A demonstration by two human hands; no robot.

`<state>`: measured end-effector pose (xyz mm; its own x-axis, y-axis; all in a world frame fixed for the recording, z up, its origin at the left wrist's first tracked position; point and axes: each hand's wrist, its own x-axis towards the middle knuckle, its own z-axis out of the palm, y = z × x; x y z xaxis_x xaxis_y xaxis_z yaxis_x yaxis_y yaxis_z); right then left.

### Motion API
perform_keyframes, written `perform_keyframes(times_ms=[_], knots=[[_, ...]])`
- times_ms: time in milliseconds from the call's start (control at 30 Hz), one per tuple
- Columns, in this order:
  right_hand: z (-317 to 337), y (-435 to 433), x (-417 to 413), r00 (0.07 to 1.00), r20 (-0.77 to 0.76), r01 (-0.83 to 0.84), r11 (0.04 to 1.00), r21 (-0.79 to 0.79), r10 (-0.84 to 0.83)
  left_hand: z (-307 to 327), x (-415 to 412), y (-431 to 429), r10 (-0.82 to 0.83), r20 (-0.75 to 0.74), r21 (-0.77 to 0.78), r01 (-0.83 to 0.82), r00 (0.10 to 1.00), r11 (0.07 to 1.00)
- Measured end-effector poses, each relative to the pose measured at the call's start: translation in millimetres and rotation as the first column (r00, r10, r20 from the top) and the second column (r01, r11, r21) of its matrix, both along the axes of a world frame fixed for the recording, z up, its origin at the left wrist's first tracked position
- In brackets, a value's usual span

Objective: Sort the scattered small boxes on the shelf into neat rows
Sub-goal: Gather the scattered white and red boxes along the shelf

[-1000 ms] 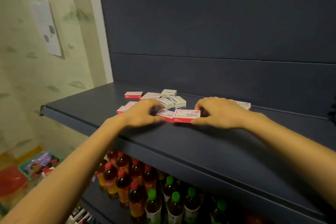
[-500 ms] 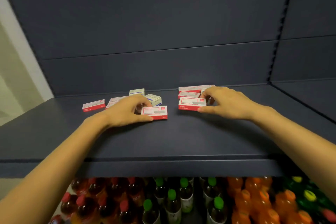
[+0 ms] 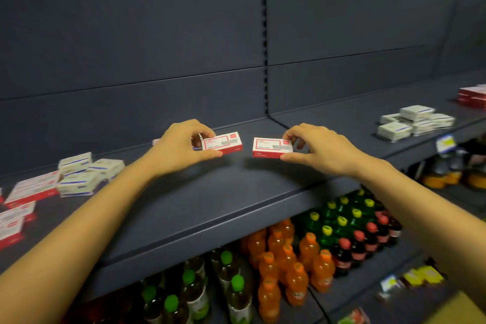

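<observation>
Left hand point(image 3: 176, 146) clamped on a red-and-white box point(image 3: 222, 143), thumb under the near edge, fingers point(image 3: 203, 132) curled over the far edge. Right hand point(image 3: 319, 148) clamped on a second red-and-white box point(image 3: 272, 147) in the same manner, thumb below, fingers above. Both boxes level, printed faces toward the camera, held side by side with a narrow gap between them, above the middle of the dark shelf point(image 3: 210, 197); contact with the shelf surface cannot be told. Loose boxes at far left of the shelf: white boxes with blue stripes point(image 3: 86, 176) in a small cluster, red-and-white boxes point(image 3: 29, 189) beside and in front of them, blurred. White boxes stacked point(image 3: 415, 123) on the right shelf section, well apart from the hands; red boxes point(image 3: 473, 97) beyond them at the frame edge. Bottles with orange, green and red caps point(image 3: 302, 258) on the lower shelf.
</observation>
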<state>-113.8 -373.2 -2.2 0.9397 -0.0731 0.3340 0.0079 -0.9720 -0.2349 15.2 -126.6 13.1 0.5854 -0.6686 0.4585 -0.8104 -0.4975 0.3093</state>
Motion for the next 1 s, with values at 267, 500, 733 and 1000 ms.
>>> perform_keyframes(times_ms=[267, 500, 733, 1000], knots=[[0.3, -110.4, -79.7, 0.988, -0.009, 0.152, 0.988, 0.003, -0.152, 2.8, -51.1, -133.6, -0.152, -0.036, -0.007, 0.152, 0.988, 0.988], [1.8, -217.7, -147.9, 0.965, -0.028, 0.261, 0.965, -0.022, -0.261, 1.6, -107.5, -254.5, -0.239, -0.044, -0.033, 0.237, 0.970, 0.971], [7.8, -307.6, -198.5, 0.945, -0.036, 0.323, 0.946, -0.037, -0.324, -1.8, -144.1, -357.7, -0.272, -0.010, -0.029, 0.271, 0.962, 0.962], [3.8, -398.6, -226.4, 0.919, 0.007, 0.395, 0.918, -0.027, -0.394, 3.5, -159.9, -464.2, -0.336, 0.014, 0.006, 0.336, 0.942, 0.942]])
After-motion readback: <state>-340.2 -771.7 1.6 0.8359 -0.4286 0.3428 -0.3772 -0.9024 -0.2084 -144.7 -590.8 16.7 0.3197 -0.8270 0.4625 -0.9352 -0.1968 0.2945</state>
